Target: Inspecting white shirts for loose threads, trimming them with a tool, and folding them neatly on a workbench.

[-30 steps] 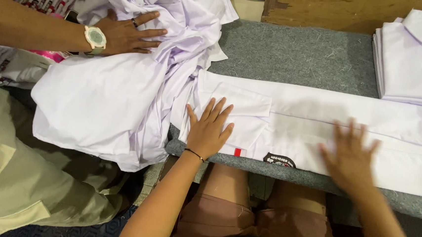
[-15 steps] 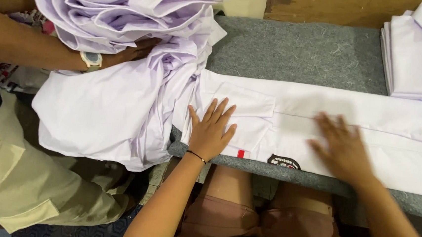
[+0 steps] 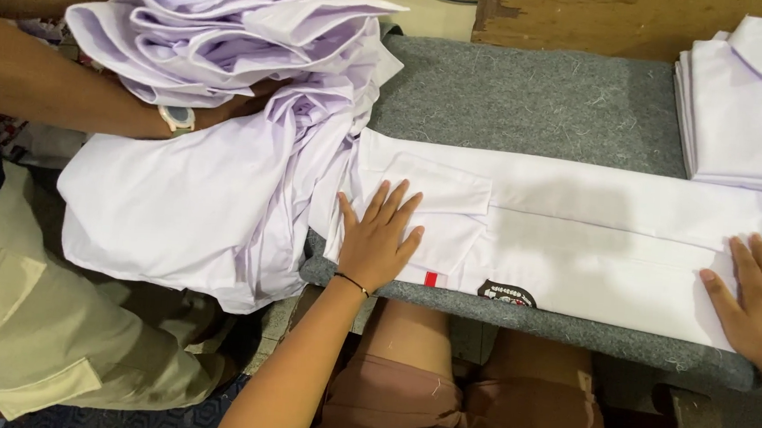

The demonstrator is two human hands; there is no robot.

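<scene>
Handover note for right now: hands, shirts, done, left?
Left hand flat, open, on the pocket end of the long folded white shirt. Right hand flat on its other end. Shirt lies on the grey felt table.
Done: sides folded in; stack of folded white shirts at the far right.
Left: cross folds. A co-worker's hand holds the loose shirt pile.

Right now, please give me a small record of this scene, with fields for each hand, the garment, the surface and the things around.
left hand: flat, fingers spread, pressing the folded white shirt near its pocket
right hand: flat on the shirt's other end
shirt: folded into a long strip, with a small red mark and a dark badge at the near edge
surface: grey felt-covered table
far right: stack of folded shirts
left side: another person's hand with a wristwatch in a pile of loose shirts
</scene>
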